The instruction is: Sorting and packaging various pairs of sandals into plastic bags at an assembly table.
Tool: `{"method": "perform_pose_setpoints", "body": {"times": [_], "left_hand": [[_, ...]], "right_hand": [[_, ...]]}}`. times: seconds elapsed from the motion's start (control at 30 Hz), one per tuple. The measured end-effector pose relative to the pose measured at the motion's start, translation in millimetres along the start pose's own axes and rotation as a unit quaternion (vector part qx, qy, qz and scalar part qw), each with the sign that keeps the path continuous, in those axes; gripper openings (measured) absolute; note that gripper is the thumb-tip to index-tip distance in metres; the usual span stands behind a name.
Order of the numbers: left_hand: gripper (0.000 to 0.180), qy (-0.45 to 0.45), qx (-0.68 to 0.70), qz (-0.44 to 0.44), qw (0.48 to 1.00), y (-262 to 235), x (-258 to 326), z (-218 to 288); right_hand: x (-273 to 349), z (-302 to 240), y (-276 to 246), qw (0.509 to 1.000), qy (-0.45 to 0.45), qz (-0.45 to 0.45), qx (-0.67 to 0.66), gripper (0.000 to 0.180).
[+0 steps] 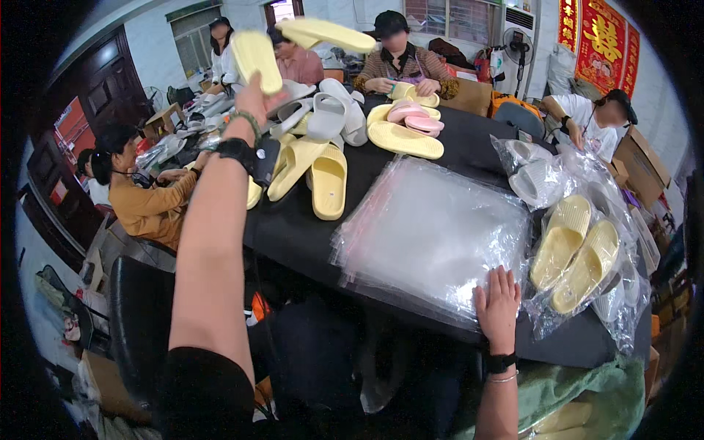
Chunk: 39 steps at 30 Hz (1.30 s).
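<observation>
Two yellow slippers (258, 60) rise far left in the clenched left hand (253, 99), its fingers hidden behind them, while the right hand (497, 304) lies flat and released on the near stack of clear plastic bags (433, 235).

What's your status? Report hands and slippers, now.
Left hand raised, gripping yellow slipper. Right hand flat on clear bag stack. Slipper pile ahead.
</observation>
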<state>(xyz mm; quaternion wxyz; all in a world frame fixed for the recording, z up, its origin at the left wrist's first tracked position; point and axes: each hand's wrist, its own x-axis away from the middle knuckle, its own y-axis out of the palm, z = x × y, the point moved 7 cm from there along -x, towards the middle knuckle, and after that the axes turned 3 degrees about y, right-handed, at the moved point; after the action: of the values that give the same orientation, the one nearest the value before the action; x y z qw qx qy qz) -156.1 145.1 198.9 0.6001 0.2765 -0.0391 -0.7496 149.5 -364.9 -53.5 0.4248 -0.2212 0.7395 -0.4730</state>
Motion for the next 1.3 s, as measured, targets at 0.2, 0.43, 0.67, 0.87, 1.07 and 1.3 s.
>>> {"method": "perform_pose_setpoints", "body": {"times": [0.2, 0.43, 0.67, 0.87, 1.07, 1.3], "left_hand": [[0.047, -0.196, 0.025, 0.028, 0.980, -57, 12, -124], [0.049, -0.222, 0.069, 0.031, 0.972, -35, 22, -149], [0.060, -0.264, 0.101, 0.042, 0.958, -24, 50, -161], [0.079, -0.312, 0.192, 0.025, 0.930, -17, 79, -168], [0.038, -0.232, -0.232, -0.227, 0.917, 81, 186, -165], [0.057, 0.268, -0.545, -0.483, 0.631, 159, 349, -163]], "right_hand": [[1, -3, 0, 1.000, -0.002, 0.009, -0.017, 0.053], [2, -5, -6, 1.000, -0.004, 0.015, -0.024, 0.053], [2, -3, -5, 1.000, -0.006, 0.023, -0.018, 0.052], [0, -7, -5, 0.999, -0.010, 0.031, -0.025, 0.052], [4, 6, -1, 0.999, 0.001, 0.035, 0.004, 0.052], [3, -2, -4, 0.998, -0.023, 0.056, -0.025, 0.048]]}}
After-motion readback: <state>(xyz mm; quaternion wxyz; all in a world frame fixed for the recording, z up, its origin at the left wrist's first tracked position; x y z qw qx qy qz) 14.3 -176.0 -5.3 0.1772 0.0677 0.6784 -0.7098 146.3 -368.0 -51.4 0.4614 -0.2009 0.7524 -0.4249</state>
